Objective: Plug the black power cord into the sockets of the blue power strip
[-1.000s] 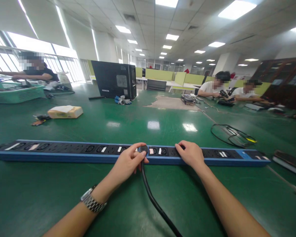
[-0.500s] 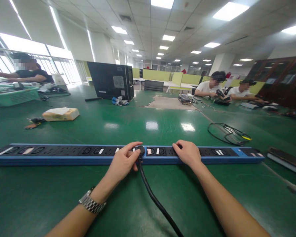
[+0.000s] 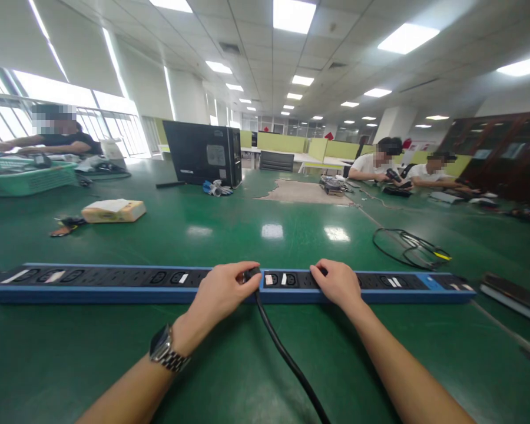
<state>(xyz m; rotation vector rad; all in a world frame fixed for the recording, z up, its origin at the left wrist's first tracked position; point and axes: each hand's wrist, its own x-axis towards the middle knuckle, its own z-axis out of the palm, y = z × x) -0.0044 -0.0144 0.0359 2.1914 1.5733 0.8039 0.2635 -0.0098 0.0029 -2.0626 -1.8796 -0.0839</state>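
A long blue power strip (image 3: pixel 128 292) with black sockets lies across the green table before me. My left hand (image 3: pixel 223 291), with a metal-band watch on its wrist, is closed round a black plug (image 3: pixel 251 273) at the middle of the strip. Fingers partly cover the plug, and I cannot tell how deep it sits in its socket. From it a thick black cable (image 3: pixel 287 357) runs down toward me. Right of the plug, my right hand (image 3: pixel 339 284) is closed over the strip, thumb on top and fingertips hidden behind its far edge.
A coiled black cable (image 3: pixel 406 244) lies beyond the strip at right, a dark flat object (image 3: pixel 514 297) nearer. Farther off are a tissue pack (image 3: pixel 115 212), a black computer case (image 3: pixel 201 154), gloves (image 3: pixel 218 188) and a green basket (image 3: pixel 30 178). Several people sit around the table.
My left hand has rolled further over the plug, its thumb now covering more of it. My right hand keeps its hold on the strip. The whole view has shifted slightly downward.
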